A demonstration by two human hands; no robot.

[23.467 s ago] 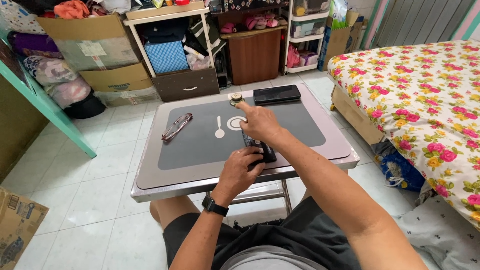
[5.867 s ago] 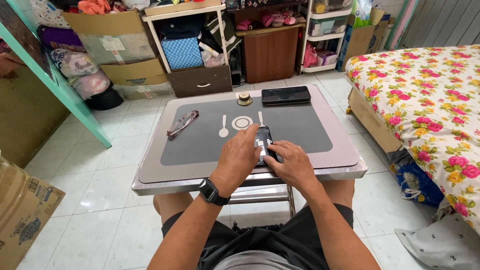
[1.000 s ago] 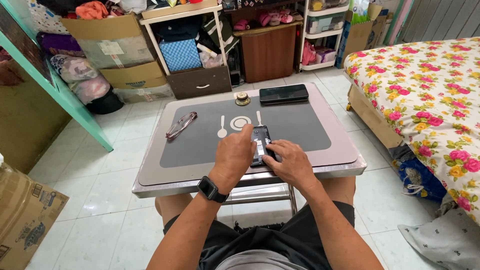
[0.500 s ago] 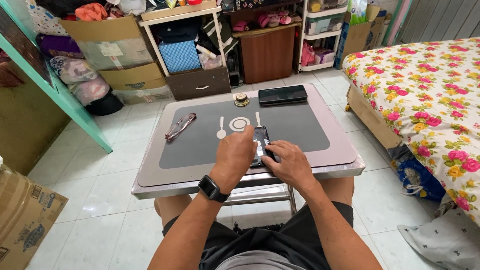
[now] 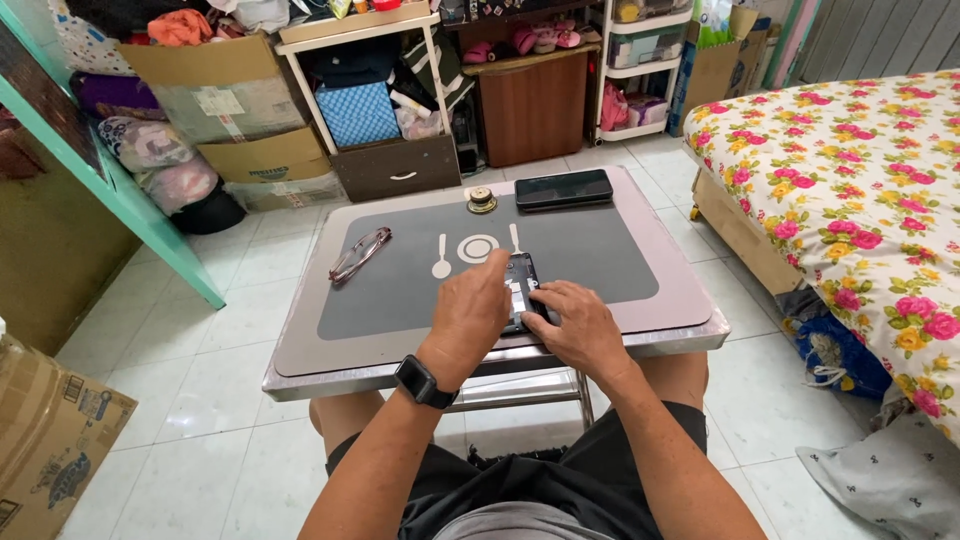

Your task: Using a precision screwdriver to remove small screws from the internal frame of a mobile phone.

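Opened phone (image 5: 519, 290) lies flat near the table (image 5: 690, 330) front edge. Left hand (image 5: 472, 312) and right hand (image 5: 572, 322) press it with 2 sets of curled fingers. Judged light, rigid, fragile inside; hold by edges.

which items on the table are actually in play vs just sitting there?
In play:
left hand and right hand, both on the small opened black device

Lying about:
black phone
eyeglasses
small round brass object

left hand (image 5: 470, 318): black wristwatch (image 5: 423, 381) | arms: bare, no sleeves | black shorts (image 5: 560, 480) | grey shirt (image 5: 520, 522)
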